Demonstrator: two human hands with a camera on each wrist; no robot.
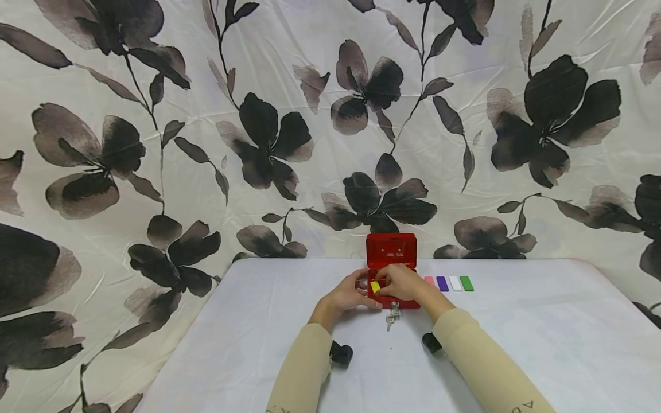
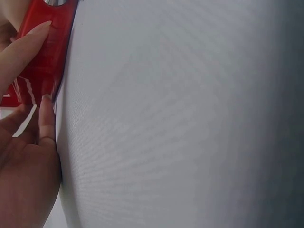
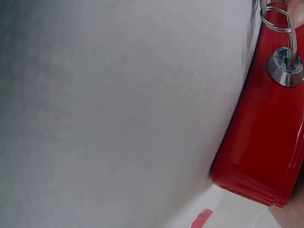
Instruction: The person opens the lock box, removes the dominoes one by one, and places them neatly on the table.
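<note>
A red metal cash box (image 1: pixel 408 304) stands on the table with its lid (image 1: pixel 391 246) raised at the back. My left hand (image 1: pixel 347 293) holds the box at its left side, the thumb (image 2: pixel 28 50) lying on the front face and the other fingers against the side. Over the open box, my right hand (image 1: pixel 401 281) pinches a small yellow rectangular piece (image 1: pixel 374 286). A key sits in the round silver lock (image 3: pixel 285 69) on the box's front, and a ring with more keys (image 1: pixel 389 321) hangs from it. The box's inside is mostly hidden by my right hand.
Right of the box, pink (image 1: pixel 429 280), purple (image 1: pixel 442 284), white (image 1: pixel 455 283) and green (image 1: pixel 467 283) rectangular pieces lie in a row on the white table (image 1: pixel 542 327). A flower-patterned cloth (image 1: pixel 320 155) hangs behind the table's far edge.
</note>
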